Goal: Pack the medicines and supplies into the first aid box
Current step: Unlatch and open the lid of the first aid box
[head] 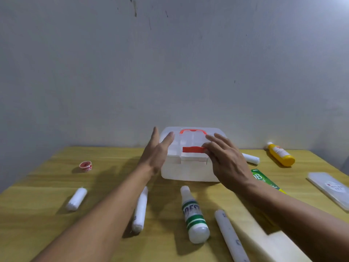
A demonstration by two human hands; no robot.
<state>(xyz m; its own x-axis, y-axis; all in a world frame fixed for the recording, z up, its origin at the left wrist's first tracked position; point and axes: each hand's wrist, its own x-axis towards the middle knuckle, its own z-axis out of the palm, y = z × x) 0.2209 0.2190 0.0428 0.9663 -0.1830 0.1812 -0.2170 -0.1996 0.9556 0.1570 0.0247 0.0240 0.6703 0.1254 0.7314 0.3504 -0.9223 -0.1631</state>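
A translucent white first aid box (pixel 188 171) with a red handle (pixel 192 131) and red latch (pixel 192 149) stands shut at the far side of the table. My left hand (pixel 156 154) is flat against the box's left side, fingers spread. My right hand (pixel 224 159) rests on the lid's right front, with its fingertips touching the red latch. Around the box lie white gauze rolls (pixel 76 199) (pixel 140 210) (pixel 251 158), a white bottle with green bands (pixel 194 214), a yellow bottle (pixel 281 154), a green packet (pixel 264 178) and a small red-capped pot (pixel 86 166).
The yellow wooden table (pixel 37 224) meets a grey wall behind the box. A long white tube (pixel 230 237) lies at the front. A flat clear case (pixel 332 188) sits at the right edge. A cream block (pixel 268 241) lies under my right forearm.
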